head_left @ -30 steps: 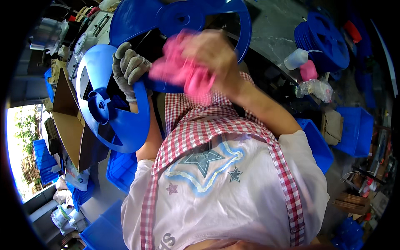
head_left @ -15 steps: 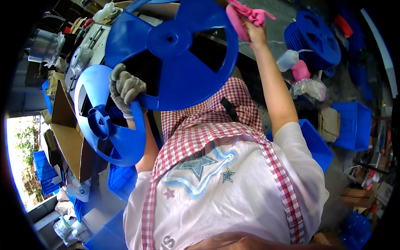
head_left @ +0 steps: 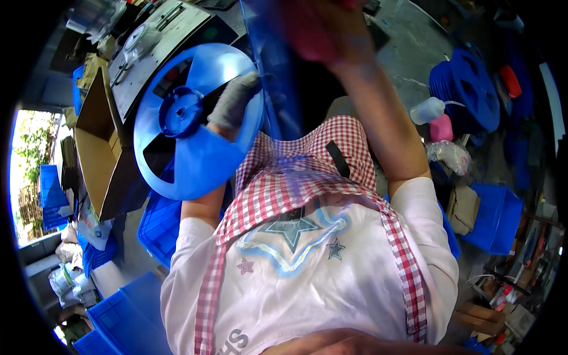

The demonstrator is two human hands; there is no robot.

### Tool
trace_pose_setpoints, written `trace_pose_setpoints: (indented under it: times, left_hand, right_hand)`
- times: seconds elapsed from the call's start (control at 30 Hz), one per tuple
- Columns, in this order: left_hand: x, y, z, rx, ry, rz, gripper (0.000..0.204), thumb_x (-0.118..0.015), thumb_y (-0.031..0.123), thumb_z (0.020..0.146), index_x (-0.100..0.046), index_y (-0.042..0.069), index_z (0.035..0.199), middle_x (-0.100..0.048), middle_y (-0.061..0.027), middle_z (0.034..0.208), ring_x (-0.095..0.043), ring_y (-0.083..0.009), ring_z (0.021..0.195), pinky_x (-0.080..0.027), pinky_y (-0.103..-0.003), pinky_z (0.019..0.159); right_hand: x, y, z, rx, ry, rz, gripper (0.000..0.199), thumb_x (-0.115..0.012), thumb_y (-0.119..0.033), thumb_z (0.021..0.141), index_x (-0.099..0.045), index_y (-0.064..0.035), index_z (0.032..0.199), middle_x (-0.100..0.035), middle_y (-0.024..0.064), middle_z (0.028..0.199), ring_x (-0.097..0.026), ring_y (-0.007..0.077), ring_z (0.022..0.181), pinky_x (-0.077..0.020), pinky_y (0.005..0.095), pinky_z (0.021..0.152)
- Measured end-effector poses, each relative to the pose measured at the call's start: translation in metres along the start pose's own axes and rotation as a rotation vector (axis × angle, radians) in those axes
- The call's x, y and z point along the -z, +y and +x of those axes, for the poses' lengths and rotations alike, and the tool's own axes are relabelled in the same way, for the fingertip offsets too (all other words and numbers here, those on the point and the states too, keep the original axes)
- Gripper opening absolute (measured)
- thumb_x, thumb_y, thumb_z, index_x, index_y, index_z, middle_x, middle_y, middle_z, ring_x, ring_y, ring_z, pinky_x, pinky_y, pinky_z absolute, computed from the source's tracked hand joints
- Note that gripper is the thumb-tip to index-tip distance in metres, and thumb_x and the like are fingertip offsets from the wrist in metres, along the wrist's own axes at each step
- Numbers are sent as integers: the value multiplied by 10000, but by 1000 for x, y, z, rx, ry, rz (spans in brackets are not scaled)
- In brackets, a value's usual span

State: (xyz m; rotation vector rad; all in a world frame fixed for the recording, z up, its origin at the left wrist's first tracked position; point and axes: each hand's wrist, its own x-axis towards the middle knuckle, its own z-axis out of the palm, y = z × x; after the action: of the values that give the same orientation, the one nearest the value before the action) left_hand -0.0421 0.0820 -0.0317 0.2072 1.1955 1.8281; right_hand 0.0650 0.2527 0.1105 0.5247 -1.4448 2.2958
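My left hand (head_left: 234,102), in a grey glove, reaches through a cut-out of a blue plastic reel disc (head_left: 222,168) with a raised round hub, its fingers closed at the rim. Right beside those fingers a second blue reel disc (head_left: 275,77) is turned nearly edge-on and smeared by motion; which disc the fingertips grip is partly hidden. At the top, my bare right hand (head_left: 340,29) is blurred, closed round a pink cloth (head_left: 305,38) close to the second disc.
An open cardboard box (head_left: 103,148) stands at the left beside a work surface (head_left: 160,44). To the right are a stack of blue reels (head_left: 464,89), a squeeze bottle (head_left: 427,110), a pink object (head_left: 441,128) and a blue bin (head_left: 494,216). Another blue bin (head_left: 127,310) lies lower left.
The large disc has swung from face-on to nearly edge-on. The other disc has moved up and right with my left hand. My right hand and pink cloth have come left, closer to the discs.
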Motion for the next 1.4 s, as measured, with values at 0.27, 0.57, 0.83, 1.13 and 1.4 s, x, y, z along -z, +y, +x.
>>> trace_pose_setpoints:
  times: [0.27, 0.57, 0.83, 1.13, 1.4]
  left_hand:
    - [-11, -15, 30, -31, -49, 55, 208, -556, 150, 922, -600, -27, 1022, -644, -108, 879, -638, -211, 782, -531, -342, 779]
    - [-22, -36, 50, -22, -47, 99, 198, -548, 158, 929, -600, -15, 1011, -646, -102, 880, -640, -201, 780, -530, -330, 776]
    - [-12, -44, 56, 21, -89, 99, 191, -540, 165, 936, -601, -4, 1001, -647, -96, 881, -642, -193, 779, -528, -320, 773]
    - [-4, -49, 62, 59, -132, 93, 185, -532, 173, 944, -601, 8, 990, -648, -90, 882, -644, -183, 778, -527, -308, 771]
    - [5, -49, 59, 98, -149, 123, 181, -524, 180, 951, -602, 19, 981, -649, -84, 882, -646, -175, 776, -526, -297, 768]
  right_hand:
    - [124, 49, -39, -125, 142, 674, 517, -572, -232, 926, -417, 2, 1361, -472, 189, 1337, -495, 294, 1199, -410, 405, 1020]
    - [192, 60, -136, -112, 600, 497, 488, -459, -464, 924, -496, -160, 1304, -493, 67, 1381, -469, 290, 1248, -457, 497, 935]
    - [229, 99, -209, -380, 967, 458, 587, -442, -586, 850, -532, -183, 1268, -557, 58, 1293, -554, 321, 1083, -482, 483, 842]
    - [211, 119, -158, -371, 716, -461, 409, -511, -406, 854, -577, -111, 1129, -599, 91, 1123, -583, 289, 995, -476, 443, 855]
    - [206, 120, -124, -444, 765, -608, 269, -564, -277, 871, -616, -61, 1021, -638, 117, 986, -603, 269, 943, -467, 419, 880]
